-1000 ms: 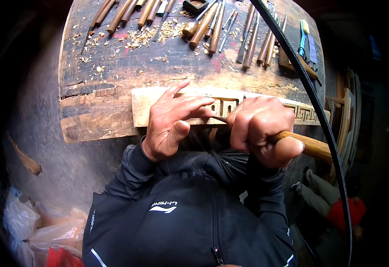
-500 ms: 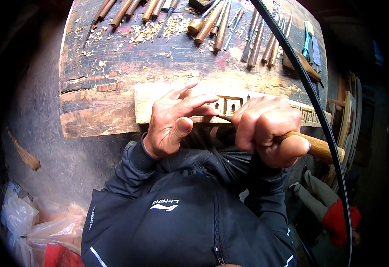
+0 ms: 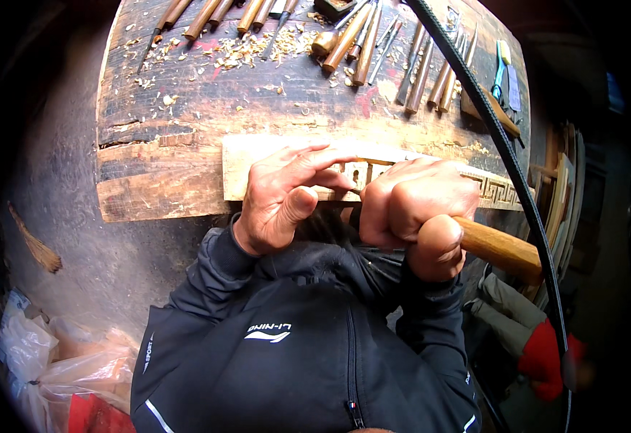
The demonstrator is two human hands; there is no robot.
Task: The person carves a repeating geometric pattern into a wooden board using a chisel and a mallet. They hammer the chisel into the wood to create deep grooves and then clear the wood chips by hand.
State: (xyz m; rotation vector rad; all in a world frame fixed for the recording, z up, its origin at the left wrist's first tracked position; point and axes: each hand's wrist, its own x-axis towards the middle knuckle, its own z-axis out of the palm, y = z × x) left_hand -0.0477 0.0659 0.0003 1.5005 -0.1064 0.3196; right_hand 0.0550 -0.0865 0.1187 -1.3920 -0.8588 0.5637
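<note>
- The right hand point(image 3: 420, 213) is wrapping its grip tight round a wooden-handled chisel point(image 3: 499, 249), the handle sticking out behind the fist; the blade is hidden under the knuckles, so I cannot tell just where the edge is biting.
- The left hand point(image 3: 283, 191) is lying flat with fingers spread, holding nothing, pressing down on the carved wooden strip point(image 3: 499, 191), which is sitting at the near edge of the counter point(image 3: 185, 108), directly under both hands.
- The left fingertips are resting just ahead of the right fist. If the chisel is slipping forward out of the cut, those fingers are looking likely to be in its path.
- The strip seems to be held by hand pressure alone; a hard push could be shifting it and spoiling the fret pattern beside the right grip.
- The row of spare chisels point(image 3: 358, 40) is lying well beyond the hands, among wood shavings point(image 3: 257, 50).
</note>
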